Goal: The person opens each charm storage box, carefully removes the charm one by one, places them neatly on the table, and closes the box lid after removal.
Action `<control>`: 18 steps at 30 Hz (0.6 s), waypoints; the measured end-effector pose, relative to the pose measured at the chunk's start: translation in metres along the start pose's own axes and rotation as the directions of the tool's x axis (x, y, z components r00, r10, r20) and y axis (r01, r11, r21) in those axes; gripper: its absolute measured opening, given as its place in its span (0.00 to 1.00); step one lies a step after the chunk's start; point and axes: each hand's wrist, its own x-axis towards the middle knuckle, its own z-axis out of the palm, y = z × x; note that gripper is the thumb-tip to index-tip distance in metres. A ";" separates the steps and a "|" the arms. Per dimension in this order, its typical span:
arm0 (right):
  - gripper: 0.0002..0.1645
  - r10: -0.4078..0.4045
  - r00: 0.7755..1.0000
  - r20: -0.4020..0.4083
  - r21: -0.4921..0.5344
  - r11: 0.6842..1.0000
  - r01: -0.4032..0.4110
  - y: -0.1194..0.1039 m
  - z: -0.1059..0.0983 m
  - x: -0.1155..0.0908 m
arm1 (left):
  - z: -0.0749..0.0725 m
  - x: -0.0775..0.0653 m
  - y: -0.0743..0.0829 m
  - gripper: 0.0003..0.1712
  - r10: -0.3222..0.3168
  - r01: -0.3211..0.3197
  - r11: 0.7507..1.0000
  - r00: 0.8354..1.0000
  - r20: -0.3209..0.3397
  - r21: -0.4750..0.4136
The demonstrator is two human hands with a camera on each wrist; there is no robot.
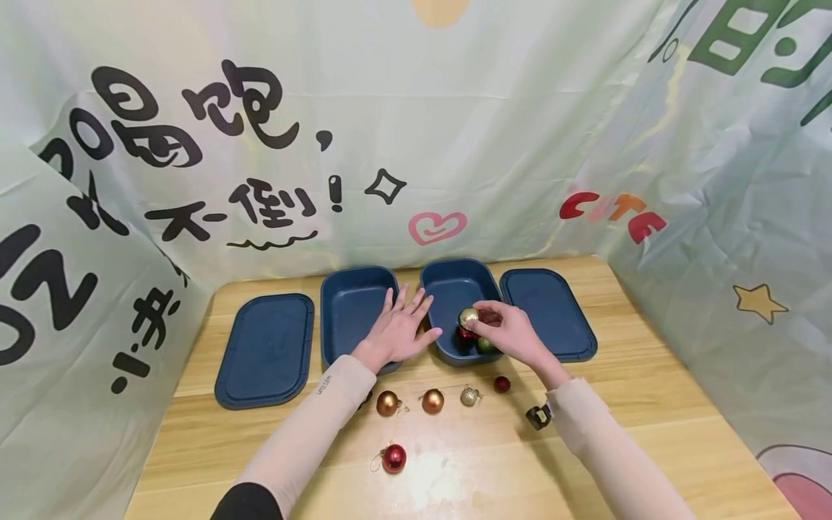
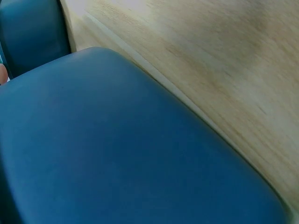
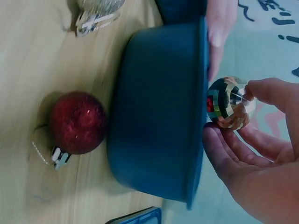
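Observation:
In the head view my right hand (image 1: 510, 332) pinches a shiny gold faceted bauble (image 3: 232, 103) between thumb and fingers, just above the rim of the right blue box (image 1: 448, 289). Inside that box, under the hand, lie a red bauble (image 1: 465, 334) and a green bauble (image 1: 485, 344). My left hand (image 1: 399, 332) is spread with straight fingers over the side of the left blue box (image 1: 347, 296), its fingertips close to the right box's rim. The left wrist view is mostly filled by a blue box wall (image 2: 126, 140).
Two blue lids (image 1: 266, 350) (image 1: 549, 310) flank the boxes. In front lie two copper baubles (image 1: 388, 403) (image 1: 432, 401), a pale glittery bauble (image 1: 469, 396), a small dark red bauble (image 3: 78, 122) and a shiny red bauble (image 1: 393, 458). A printed cloth (image 1: 390, 108) hangs behind the table.

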 end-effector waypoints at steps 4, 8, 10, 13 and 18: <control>0.28 -0.037 0.999 0.000 -0.002 0.999 0.037 -0.007 0.001 -0.010 | 0.000 0.000 0.000 0.48 0.000 0.000 1.000 1.000 0.002 0.010; 0.28 -0.089 0.996 0.004 -0.020 0.996 0.089 -0.012 0.002 -0.021 | 0.000 0.001 -0.001 0.48 -0.001 0.001 1.000 1.000 -0.005 0.012; 0.28 -0.111 0.994 0.006 -0.027 0.993 0.111 -0.014 0.002 -0.027 | 0.001 0.002 -0.001 0.48 -0.002 0.002 1.000 1.000 -0.008 0.008; 0.28 -0.137 0.990 0.004 -0.027 0.990 0.138 -0.015 0.004 -0.035 | 0.002 0.002 -0.001 0.47 -0.003 0.003 1.000 1.000 -0.009 0.003; 0.24 -0.187 0.982 -0.009 -0.029 0.982 0.186 -0.016 0.009 -0.044 | 0.004 0.002 -0.001 0.47 -0.007 0.007 1.000 1.000 -0.009 0.006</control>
